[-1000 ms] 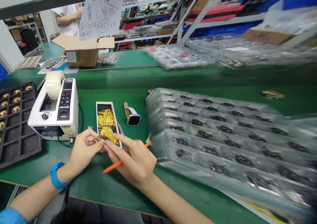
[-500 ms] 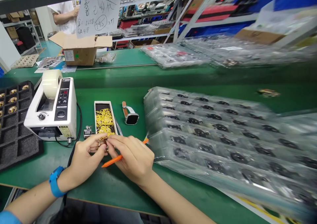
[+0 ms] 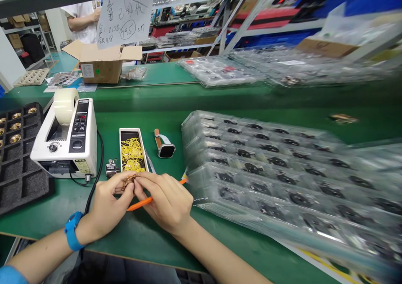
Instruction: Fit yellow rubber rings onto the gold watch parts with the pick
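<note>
My left hand pinches a small gold-coloured metal part, mostly covered by the fingers; it may be a watch case, but I cannot make out its exact kind. The fingertips of my right hand meet at the same part. An orange pen-like stick lies through my right hand, sticking out on both sides. Just beyond my hands stands a white box of thin yellow rings. A small metal tally counter is beside it on the left.
A white tape dispenser stands left, beside a black foam tray with gold round pieces. Stacked clear plastic trays of dark parts fill the right. A watch lies between. A cardboard box and another person are behind.
Both hands stay together over the gold part, shifting only slightly. The orange stick has moved a little to the left with my right hand.
</note>
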{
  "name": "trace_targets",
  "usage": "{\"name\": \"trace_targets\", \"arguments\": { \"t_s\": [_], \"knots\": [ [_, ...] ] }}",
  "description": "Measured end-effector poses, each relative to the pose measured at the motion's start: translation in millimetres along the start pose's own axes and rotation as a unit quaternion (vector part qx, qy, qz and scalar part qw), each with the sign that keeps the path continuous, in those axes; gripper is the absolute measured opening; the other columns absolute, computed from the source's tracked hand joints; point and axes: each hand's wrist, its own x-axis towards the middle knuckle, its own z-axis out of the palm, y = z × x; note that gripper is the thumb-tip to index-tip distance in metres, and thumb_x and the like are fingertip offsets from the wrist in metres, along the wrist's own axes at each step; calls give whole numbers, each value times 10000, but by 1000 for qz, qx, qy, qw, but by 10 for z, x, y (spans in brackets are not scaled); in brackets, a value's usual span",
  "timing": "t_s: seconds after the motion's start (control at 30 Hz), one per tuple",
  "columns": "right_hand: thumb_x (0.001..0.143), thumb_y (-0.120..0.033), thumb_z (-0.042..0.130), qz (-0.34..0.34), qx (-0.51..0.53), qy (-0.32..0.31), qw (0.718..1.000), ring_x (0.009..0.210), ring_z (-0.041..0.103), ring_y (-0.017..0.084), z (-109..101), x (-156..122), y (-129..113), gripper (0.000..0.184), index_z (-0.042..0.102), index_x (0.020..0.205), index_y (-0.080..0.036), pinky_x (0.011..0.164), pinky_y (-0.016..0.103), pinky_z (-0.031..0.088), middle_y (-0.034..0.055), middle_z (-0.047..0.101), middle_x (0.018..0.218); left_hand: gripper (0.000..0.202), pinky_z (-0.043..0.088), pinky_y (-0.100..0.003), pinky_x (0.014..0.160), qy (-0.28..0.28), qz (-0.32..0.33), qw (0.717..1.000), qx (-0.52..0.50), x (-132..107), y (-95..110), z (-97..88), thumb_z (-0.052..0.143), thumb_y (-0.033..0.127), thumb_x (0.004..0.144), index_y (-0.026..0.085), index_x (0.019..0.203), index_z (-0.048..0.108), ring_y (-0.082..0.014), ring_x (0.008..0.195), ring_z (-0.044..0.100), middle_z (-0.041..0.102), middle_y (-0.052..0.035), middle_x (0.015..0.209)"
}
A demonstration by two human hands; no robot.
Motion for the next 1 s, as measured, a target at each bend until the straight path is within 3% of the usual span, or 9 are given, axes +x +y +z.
{"name": "trace_targets", "arguments": {
  "t_s": [0.1, 0.2, 0.37, 0.43, 0.53, 0.63, 0.73, 0.83, 1.0],
  "knots": [
    [841, -94, 566, 21, 15, -3, 1000, 637, 589, 156, 8, 1, -15, 135, 527, 932, -186, 572, 263, 445, 69, 704, 778, 200, 553, -210, 698, -3, -16, 1000, -12, 12, 2, 2, 555, 181, 818, 158, 994, 648, -131, 730, 695, 734, -31, 835],
    [840, -108, 568, 85, 107, -23, 990, 655, 581, 146, -16, 18, -9, 144, 506, 935, -198, 570, 246, 454, 57, 668, 797, 142, 536, -203, 658, 5, -72, 995, -65, 61, -3, -16, 585, 190, 795, 174, 935, 606, -112, 668, 665, 691, 13, 717],
    [910, -193, 468, 236, 255, -97, 933, 475, 397, 96, -104, 49, 76, 35, 493, 913, -218, 443, 215, 365, -30, 504, 665, 176, 504, -202, 569, -18, -162, 970, -180, 160, 19, -89, 675, 250, 708, 163, 748, 527, -92, 554, 601, 612, 37, 605],
    [924, -177, 440, 228, 284, -162, 917, 499, 432, 97, -121, 54, 111, 84, 499, 881, -218, 465, 211, 376, -34, 489, 652, 195, 497, -199, 573, -33, -177, 966, -184, 178, 44, -112, 703, 240, 663, 147, 727, 545, -88, 559, 597, 606, 29, 614],
    [936, -159, 407, 162, 318, -231, 905, 594, 520, 112, -125, 55, 134, 123, 483, 856, -213, 545, 222, 427, -7, 553, 718, 197, 471, -200, 494, -62, -199, 961, -184, 184, 75, -127, 693, 245, 638, 149, 718, 541, -107, 521, 598, 583, 30, 584],
    [944, -152, 371, 117, 308, -249, 911, 648, 554, 130, -127, 50, 126, 129, 470, 882, -206, 580, 239, 443, 18, 585, 756, 162, 381, -178, 395, -81, -199, 962, -169, 180, 87, -127, 652, 237, 637, 155, 707, 532, -94, 428, 537, 534, 49, 513],
    [947, -158, 354, 96, 286, -251, 920, 627, 537, 130, -127, 43, 101, 158, 471, 851, -201, 558, 240, 421, 23, 586, 749, 116, 347, -166, 404, -77, -182, 969, -148, 180, 93, -116, 628, 184, 608, 150, 670, 535, -47, 400, 446, 494, 69, 501],
    [957, -180, 337, 134, 310, -257, 905, 557, 479, 112, -118, 38, 72, 231, 438, 751, -206, 518, 226, 385, -9, 525, 657, 106, 345, -169, 427, -80, -178, 970, -145, 184, 99, -102, 624, 165, 604, 152, 646, 528, -38, 419, 409, 471, 74, 504],
    [987, -284, 281, 247, 384, -286, 843, 506, 417, 104, -141, 72, 83, 354, 379, 654, -214, 488, 215, 364, -39, 419, 565, 175, 307, -182, 415, -83, -174, 969, -156, 193, 89, -124, 683, 263, 661, 148, 676, 551, -52, 449, 414, 499, 46, 552]
  ]
}}
